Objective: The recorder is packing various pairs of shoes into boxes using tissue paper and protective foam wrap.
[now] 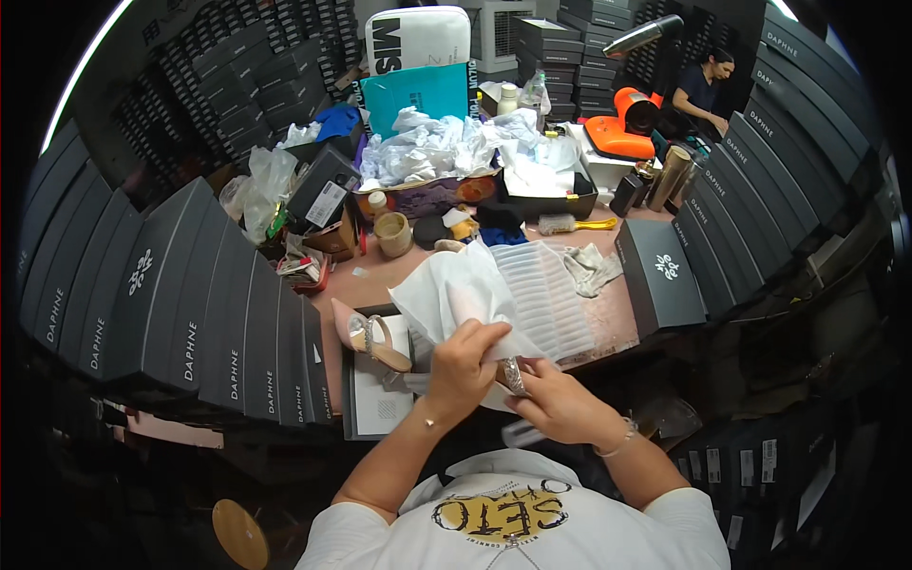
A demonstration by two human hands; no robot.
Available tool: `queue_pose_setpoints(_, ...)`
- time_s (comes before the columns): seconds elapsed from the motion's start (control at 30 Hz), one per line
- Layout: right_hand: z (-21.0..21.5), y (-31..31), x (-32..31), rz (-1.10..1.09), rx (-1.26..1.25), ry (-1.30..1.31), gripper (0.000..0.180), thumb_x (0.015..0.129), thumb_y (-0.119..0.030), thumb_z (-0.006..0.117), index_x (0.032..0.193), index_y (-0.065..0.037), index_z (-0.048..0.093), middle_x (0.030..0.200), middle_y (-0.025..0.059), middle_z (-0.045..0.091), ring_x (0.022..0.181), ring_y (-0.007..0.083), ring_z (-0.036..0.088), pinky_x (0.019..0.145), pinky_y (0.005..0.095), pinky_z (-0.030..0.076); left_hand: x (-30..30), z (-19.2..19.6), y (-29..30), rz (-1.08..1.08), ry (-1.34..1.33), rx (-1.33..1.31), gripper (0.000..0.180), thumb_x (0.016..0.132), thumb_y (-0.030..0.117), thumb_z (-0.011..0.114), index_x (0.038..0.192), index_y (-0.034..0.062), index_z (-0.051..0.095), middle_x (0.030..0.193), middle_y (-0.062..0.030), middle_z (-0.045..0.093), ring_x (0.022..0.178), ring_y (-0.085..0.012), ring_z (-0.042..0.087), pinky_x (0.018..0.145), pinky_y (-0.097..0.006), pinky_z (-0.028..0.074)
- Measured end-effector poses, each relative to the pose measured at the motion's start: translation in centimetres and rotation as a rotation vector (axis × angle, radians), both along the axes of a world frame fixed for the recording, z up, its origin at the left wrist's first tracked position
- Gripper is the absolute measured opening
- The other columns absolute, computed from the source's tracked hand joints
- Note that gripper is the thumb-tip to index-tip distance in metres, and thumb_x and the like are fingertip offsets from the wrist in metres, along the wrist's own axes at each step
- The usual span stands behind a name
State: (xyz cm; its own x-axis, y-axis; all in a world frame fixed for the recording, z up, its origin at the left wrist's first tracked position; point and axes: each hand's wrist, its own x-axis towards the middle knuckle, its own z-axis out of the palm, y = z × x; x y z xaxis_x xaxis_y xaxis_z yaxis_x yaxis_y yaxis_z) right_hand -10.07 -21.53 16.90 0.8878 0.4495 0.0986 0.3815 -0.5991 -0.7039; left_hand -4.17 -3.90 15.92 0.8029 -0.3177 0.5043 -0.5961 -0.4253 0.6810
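My left hand (pixel 460 369) pinches the edge of a white sheet of tissue paper (pixel 439 296), draped over a shoe in front of me. My right hand (pixel 562 403) is closed on the back part of that shoe (pixel 514 376), whose sparkling strap shows between my two hands; the paper covers most of its front. Left of them, a matching pink pointed shoe (pixel 382 353) with a jewelled strap rests on an open shoebox (pixel 372 418) with a white lining. Ribbed translucent cushioning sheet (pixel 549 294) lies flat beyond my right hand.
Dark shoeboxes stand in rows at left (pixel 195 294) and right (pixel 750 195). At the back, a carton (pixel 427 198) overflows with crumpled paper. Nearer are a jar (pixel 392 235), a yellow-handled brush (pixel 575 224) and a cloth (pixel 591 270). Another person (pixel 705 90) sits far right.
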Motion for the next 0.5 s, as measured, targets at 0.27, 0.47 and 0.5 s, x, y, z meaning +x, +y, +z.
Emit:
queue_pose_setpoints(0.27,-6.7,1.1,4.7,-0.233,0.892,0.631,0.024,0.092,-0.015,0.055,0.113,-0.002,0.058,0.105,0.01,0.063,0.094,0.0197,0.063,0.078,0.0351,0.052,-0.8,-3.7,4.6,-0.014,-0.091,0.265,0.033,0.067,0.001,0.068,0.099,0.0055,0.063,0.078,-0.011,0.055,0.067,-0.0292,0.059,0.059,-0.038,0.048)
queue_pose_setpoints(0.47,-13.3,1.8,5.0,-0.425,1.194,0.628,0.032,0.097,-0.022,0.051,0.122,-0.003,0.053,0.115,0.0082,0.06,0.102,0.0184,0.06,0.084,0.0334,0.052,-1.6,-5.9,2.8,0.057,-0.059,-0.095,0.036,0.066,-0.005,0.066,0.101,0.0019,0.064,0.08,-0.0124,0.059,0.066,-0.0264,0.06,0.058,-0.034,0.048)
queue_pose_setpoints(0.5,-15.0,2.5,5.3,-0.472,1.141,0.491,0.031,0.097,-0.022,0.05,0.122,-0.003,0.053,0.116,0.0084,0.059,0.105,0.0204,0.059,0.084,0.0343,0.051,-1.9,-5.5,1.6,-0.072,-0.117,-0.053,0.035,0.066,-0.006,0.064,0.099,0.0025,0.065,0.077,-0.0127,0.06,0.066,-0.0276,0.06,0.058,-0.035,0.048)
